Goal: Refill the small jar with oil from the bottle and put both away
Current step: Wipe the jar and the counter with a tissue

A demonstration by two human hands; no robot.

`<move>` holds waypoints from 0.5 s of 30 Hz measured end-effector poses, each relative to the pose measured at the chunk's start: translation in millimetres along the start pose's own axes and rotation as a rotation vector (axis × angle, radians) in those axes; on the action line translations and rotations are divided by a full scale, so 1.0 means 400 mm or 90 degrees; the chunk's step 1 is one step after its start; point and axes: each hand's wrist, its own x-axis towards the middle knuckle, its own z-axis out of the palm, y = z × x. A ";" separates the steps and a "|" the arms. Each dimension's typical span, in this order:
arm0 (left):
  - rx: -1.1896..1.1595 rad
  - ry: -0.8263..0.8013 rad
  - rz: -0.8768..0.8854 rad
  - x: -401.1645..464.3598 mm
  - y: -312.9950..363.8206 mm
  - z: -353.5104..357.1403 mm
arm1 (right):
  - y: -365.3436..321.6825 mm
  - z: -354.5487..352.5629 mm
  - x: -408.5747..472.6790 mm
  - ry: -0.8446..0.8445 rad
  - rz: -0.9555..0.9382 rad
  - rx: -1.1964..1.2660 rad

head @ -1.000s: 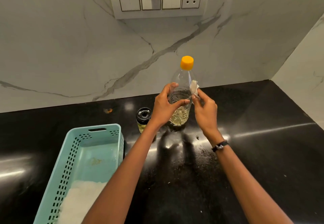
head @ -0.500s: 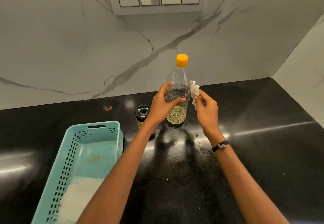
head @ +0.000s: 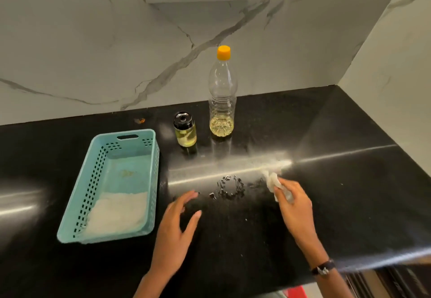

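- Small jar (head: 185,129), black lid on and holding yellow oil, stands far on the worktop (head: 349,192), just right of the teal basket (head: 121,134).
- Bottle (head: 222,101), orange cap on, stands just right of the jar, both untouched; a little oil sits in its base.
- Left hand (head: 177,225) hovers low over the worktop, fingers spread and holding nothing.
- Oil ring (head: 229,188) lies between the hands.
- Right hand (head: 295,206) pinches a crumpled tissue (head: 272,181) against the worktop.
- Wiping looks like the step in hand: sweep the tissue leftward through the ring, pressing flat, gathering droplets rather than smearing them.
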 end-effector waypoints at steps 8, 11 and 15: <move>0.184 0.072 0.006 -0.174 -0.066 -0.007 | 0.082 -0.033 -0.167 0.002 -0.107 -0.231; 0.205 0.101 -0.013 -0.195 -0.063 0.009 | 0.095 -0.046 -0.206 -0.008 -0.154 -0.320; 0.232 0.120 -0.033 -0.221 -0.056 0.031 | 0.125 -0.060 -0.244 -0.027 -0.172 -0.340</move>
